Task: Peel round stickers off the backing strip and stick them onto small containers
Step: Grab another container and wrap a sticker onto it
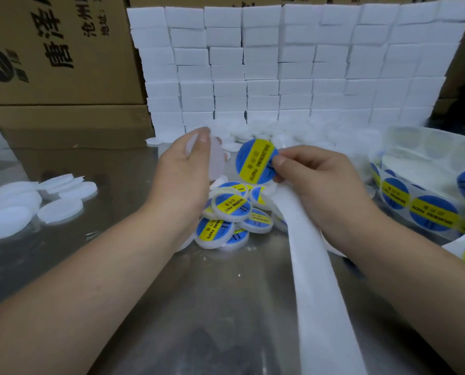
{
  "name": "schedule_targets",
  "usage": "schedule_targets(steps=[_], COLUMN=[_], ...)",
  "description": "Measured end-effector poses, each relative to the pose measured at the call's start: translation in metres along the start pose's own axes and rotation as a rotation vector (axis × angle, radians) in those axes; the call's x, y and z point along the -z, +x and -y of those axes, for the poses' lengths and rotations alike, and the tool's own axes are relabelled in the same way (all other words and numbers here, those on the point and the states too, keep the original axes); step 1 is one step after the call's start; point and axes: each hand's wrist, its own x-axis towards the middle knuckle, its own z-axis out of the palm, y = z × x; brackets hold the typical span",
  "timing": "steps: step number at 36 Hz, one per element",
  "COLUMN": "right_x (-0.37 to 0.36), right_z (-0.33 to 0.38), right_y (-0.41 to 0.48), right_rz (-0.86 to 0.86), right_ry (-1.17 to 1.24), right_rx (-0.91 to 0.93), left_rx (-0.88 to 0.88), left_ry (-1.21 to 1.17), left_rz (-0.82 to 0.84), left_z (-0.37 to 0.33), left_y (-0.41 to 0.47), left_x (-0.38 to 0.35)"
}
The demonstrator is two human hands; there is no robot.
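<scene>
a big wall of white blocks (288, 66) stands at the back of the shiny tabletop (199, 307). brown cardboard boxes (58, 58) with black writing sit to the left of it. at the right edge is a loose roll of stickers (426, 207), with blue and yellow circles on white paper inside a clear wrap. a long white backing strip (318, 293) runs from the right hand down to the bottom of the picture. on the far left lies a small heap of plain white discs (33, 204). more white round pieces lie at the foot of the wall, but they are blurry. in the middle, under the hands, is a pile of small containers (231, 215) that already have blue and yellow stickers on top. they touch and lean on each other.

the left hand (182, 174) is closed on a small white container (215, 158), held up above the pile with the thumb on top. the right hand (315, 182) pinches one round sticker (255, 161) by its edge between thumb and finger. the sticker is up in the air, just beside the white container, and its blue and yellow face looks at the camera. the same hand also holds the top end of the backing strip.
</scene>
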Motion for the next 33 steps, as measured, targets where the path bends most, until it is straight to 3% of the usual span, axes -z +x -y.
schedule_targets(steps=[7,15,33], right_x=[-0.003,-0.002,-0.001], right_z=[0.001,-0.002,-0.004], right_y=[-0.007,-0.005,-0.003], right_rz=[0.286,0.215,0.209], right_ry=[0.044,0.073,0.064], right_rx=[-0.039,-0.072,-0.072], left_rx=[0.152,0.258,0.110], left_ry=[-0.271,-0.486,-0.347], left_rz=[0.231,0.395,0.460], left_z=[-0.007,-0.008,0.004], left_y=[-0.004,-0.005,-0.008], left_x=[0.003,0.002,-0.002])
